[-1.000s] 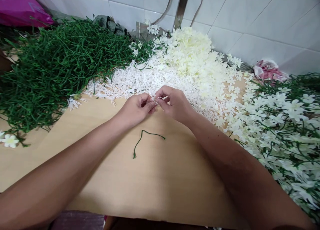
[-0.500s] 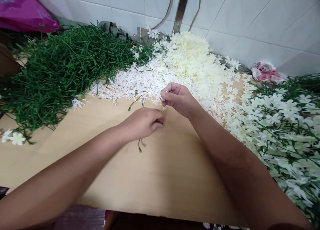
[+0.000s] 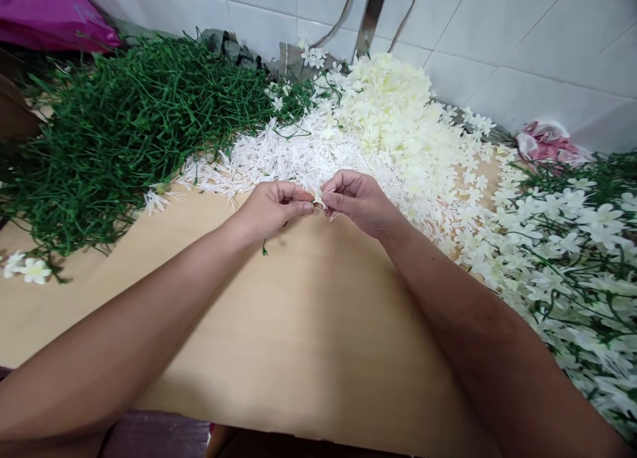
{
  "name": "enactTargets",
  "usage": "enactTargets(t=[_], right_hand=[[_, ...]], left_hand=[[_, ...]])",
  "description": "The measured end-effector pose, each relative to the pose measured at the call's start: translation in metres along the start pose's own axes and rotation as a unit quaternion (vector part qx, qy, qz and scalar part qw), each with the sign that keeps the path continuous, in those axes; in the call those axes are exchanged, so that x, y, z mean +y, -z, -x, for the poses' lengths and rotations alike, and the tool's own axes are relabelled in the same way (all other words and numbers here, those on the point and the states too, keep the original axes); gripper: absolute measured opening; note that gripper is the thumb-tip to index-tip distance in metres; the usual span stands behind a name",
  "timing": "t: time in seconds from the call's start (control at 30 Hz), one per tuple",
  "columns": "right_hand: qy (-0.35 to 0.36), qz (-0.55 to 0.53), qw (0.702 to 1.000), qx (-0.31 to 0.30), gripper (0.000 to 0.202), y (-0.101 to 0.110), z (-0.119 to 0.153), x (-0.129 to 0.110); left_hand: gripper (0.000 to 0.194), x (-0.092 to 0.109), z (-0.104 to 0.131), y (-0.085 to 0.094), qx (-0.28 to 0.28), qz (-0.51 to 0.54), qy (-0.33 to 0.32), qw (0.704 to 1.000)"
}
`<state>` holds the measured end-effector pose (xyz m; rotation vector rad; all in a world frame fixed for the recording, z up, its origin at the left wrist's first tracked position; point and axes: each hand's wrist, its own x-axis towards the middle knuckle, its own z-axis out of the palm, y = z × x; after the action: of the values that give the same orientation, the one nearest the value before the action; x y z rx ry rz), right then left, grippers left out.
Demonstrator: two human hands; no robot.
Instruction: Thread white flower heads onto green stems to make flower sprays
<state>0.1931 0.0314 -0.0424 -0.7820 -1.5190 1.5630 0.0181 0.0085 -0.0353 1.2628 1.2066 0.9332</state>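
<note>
My left hand (image 3: 281,208) pinches a thin green stem, whose lower end (image 3: 265,249) hangs below the palm. Its fingertips meet those of my right hand (image 3: 355,199), which is closed on a small white flower (image 3: 318,198). The flower sits between the two sets of fingertips, above the brown board (image 3: 279,338). Just behind the hands lies a heap of thin white pieces (image 3: 269,154). Beyond it rises a pile of pale yellow-white blossoms (image 3: 393,106).
Green stems (image 3: 149,113) are heaped at the left. Stemmed white flowers (image 3: 572,245) spread along the right side. A pink bag (image 3: 54,16) and a red-and-white cloth (image 3: 552,143) lie near the tiled wall (image 3: 497,40). Two loose flowers (image 3: 34,270) rest at the far left.
My left hand has moved up with the green stem and now meets my right hand at the fingertips. The white flower now shows between them. The view has shifted slightly.
</note>
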Motion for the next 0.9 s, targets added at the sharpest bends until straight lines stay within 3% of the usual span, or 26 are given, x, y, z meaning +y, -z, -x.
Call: enactTargets(t=[0.2, 0.43, 0.63, 0.9], right_hand=[[0.018, 0.014, 0.999, 0.031, 0.038, -0.002, -0.001, -0.003], [0.053, 0.090, 0.994, 0.026, 0.035, -0.004, 0.001, 0.001], [0.098, 0.205, 0.974, 0.025, 0.017, -0.006, 0.003, 0.001], [0.061, 0.283, 0.957, 0.027, 0.008, -0.016, 0.009, 0.008]], left_hand=[[0.022, -0.004, -0.002, 0.003, 0.009, 0.003, 0.001, 1.000], [0.021, -0.003, -0.002, 0.003, 0.000, 0.006, 0.011, 1.000], [0.011, -0.002, -0.003, 0.002, 0.001, -0.018, 0.005, 1.000], [0.006, -0.001, -0.007, 0.004, -0.034, -0.086, 0.014, 0.996]])
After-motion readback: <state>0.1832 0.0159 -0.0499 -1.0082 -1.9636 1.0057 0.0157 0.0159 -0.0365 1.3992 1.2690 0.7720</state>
